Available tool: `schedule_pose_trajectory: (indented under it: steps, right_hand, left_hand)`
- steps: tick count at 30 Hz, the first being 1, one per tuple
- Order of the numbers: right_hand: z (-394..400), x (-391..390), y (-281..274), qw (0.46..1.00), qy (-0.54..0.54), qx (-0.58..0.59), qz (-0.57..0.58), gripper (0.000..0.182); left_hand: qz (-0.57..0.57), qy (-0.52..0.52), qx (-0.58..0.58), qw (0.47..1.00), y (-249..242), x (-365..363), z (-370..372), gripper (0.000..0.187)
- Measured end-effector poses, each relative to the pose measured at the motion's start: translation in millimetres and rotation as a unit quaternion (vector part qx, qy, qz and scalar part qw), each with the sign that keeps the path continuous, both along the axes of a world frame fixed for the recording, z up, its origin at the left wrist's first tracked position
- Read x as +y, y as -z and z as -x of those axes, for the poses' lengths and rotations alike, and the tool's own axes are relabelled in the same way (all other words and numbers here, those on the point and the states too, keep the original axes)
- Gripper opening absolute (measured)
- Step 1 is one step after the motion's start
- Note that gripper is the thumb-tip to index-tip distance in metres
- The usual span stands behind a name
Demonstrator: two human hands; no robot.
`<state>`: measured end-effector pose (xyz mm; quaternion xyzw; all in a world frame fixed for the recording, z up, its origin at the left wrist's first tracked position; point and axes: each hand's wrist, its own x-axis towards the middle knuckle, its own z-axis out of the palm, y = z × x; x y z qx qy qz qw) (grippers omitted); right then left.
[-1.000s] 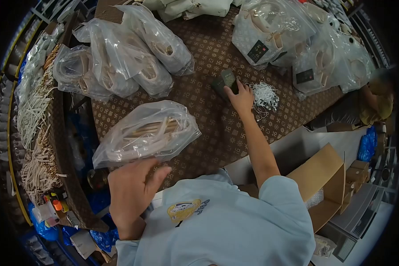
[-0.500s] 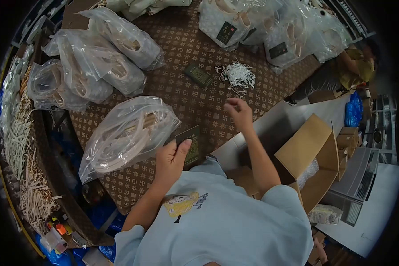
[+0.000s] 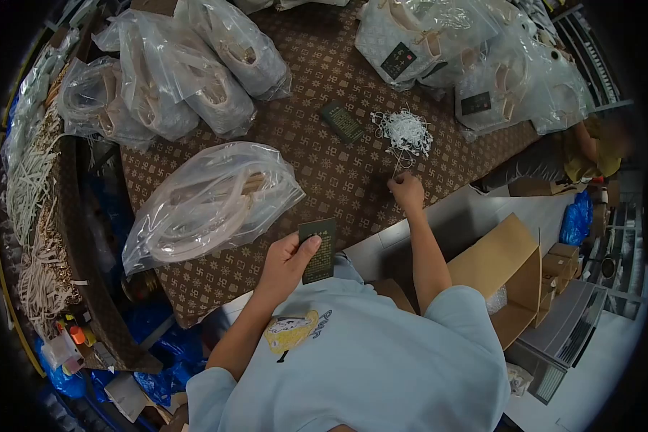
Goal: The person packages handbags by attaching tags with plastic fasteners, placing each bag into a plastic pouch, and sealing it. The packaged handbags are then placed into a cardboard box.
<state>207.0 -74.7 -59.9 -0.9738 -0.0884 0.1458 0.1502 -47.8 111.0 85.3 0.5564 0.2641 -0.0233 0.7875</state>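
My left hand (image 3: 284, 266) is closed around a dark green printed hang tag (image 3: 317, 250), held near my chest with the thumb on its face. At the near side of the pile of white tag strings (image 3: 406, 134), my right hand (image 3: 408, 193) pinches what looks like one thin string end. A small stack of green tags (image 3: 340, 122) lies on the patterned brown table cover (image 3: 338, 176), left of the strings. A handbag in a clear plastic bag (image 3: 212, 205) rests on the table to the left of my left hand.
Several plastic-wrapped handbags (image 3: 216, 93) stand at the back left, and more wrapped bags (image 3: 482, 79) with green tags at the back right. An open cardboard box (image 3: 507, 277) is to my right. Another person (image 3: 587, 147) sits beyond the table's right side.
My right hand has moved right and slightly nearer, its fingers now closed at the strings. The left hand has raised the tag more upright. The view has shifted a little.
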Motion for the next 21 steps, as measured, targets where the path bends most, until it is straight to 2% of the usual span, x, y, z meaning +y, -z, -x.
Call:
schedule_pose_trajectory:
  steps: [2,4,6,8,10,12,14,15,16,17,18,19,21]
  right_hand:
    - [21,1,-1,0.97,0.033,0.111,-0.215,0.022]
    - [52,8,-19,0.907,0.02,0.215,-0.363,0.02]
    - [91,21,-65,0.831,-0.031,0.345,-0.435,0.018]
    - [123,34,-94,0.827,-0.189,0.302,-0.435,0.021]
    - [137,31,-101,0.827,-0.212,0.292,-0.432,0.021]
    - [139,27,-108,0.823,-0.237,0.287,-0.429,0.021]
    - [134,13,-119,0.828,-0.158,0.427,-0.327,0.023]
    - [132,10,-125,0.826,-0.158,0.432,-0.326,0.023]
    - [129,10,-134,0.814,-0.108,0.394,-0.412,0.021]
    - [126,13,-144,0.794,-0.055,0.351,-0.494,0.019]
    - [125,19,-156,0.766,-0.06,0.34,-0.542,0.019]
    - [125,25,-157,0.763,-0.061,0.343,-0.544,0.019]
    - [128,42,-157,0.732,-0.202,0.337,-0.557,0.02]
  left_hand:
    - [0.039,-0.009,0.002,0.999,3,-4,-3,0.028]
    - [0.078,-0.013,0.009,0.997,12,-9,-10,0.029]
    - [0.292,-0.057,0.065,0.953,29,-11,-22,0.027]
    - [0.324,-0.05,0.061,0.943,45,-10,-28,0.027]
    - [0.356,-0.047,0.058,0.932,45,-8,-31,0.026]
    - [0.316,-0.08,-0.03,0.945,37,-2,-28,0.026]
    - [0.287,-0.056,-0.049,0.955,12,4,-23,0.025]
    - [0.26,-0.037,-0.07,0.962,0,7,-19,0.023]
    - [0.259,-0.043,-0.065,0.963,-8,9,-15,0.023]
    - [0.086,0.018,-0.126,0.988,-16,11,-11,0.021]
    - [-0.09,0.081,-0.181,0.976,-21,13,-8,0.02]
    - [-0.094,0.08,-0.178,0.976,-25,15,-7,0.02]
    - [-0.245,0.129,-0.252,0.927,-30,17,-7,0.016]
